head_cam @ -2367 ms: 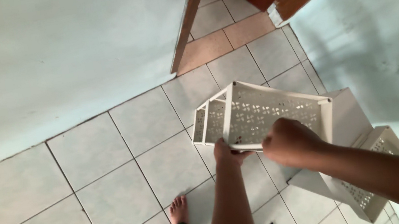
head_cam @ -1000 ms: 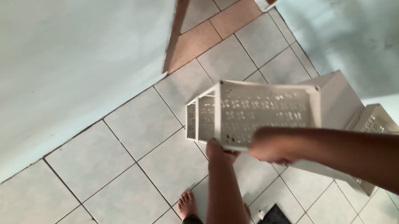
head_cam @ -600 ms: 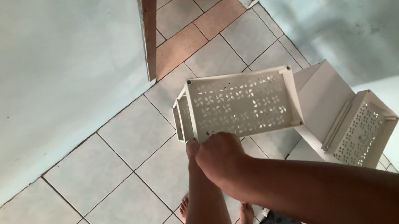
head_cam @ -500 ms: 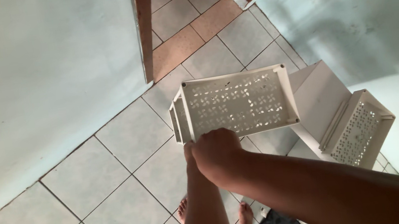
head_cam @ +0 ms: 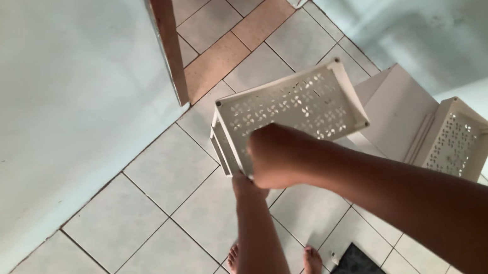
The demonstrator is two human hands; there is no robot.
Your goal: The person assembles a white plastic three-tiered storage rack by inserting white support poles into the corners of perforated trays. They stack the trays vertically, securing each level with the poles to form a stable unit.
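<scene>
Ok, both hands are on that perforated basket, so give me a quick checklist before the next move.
1. Right hand grips the near edge of the white basket: ok.
2. Left hand supports the basket from below: cannot tell, it is mostly hidden under the rim.
3. Basket clear of the floor: ok, it is held in the air, tilted.
4. Basket clear of the brown door edge: ok, a gap shows.
5. Second basket and the white panel stay out of the way: ok, they rest by the wall to the right.
6. Bare feet clear of the dark mat: cannot tell.
</scene>
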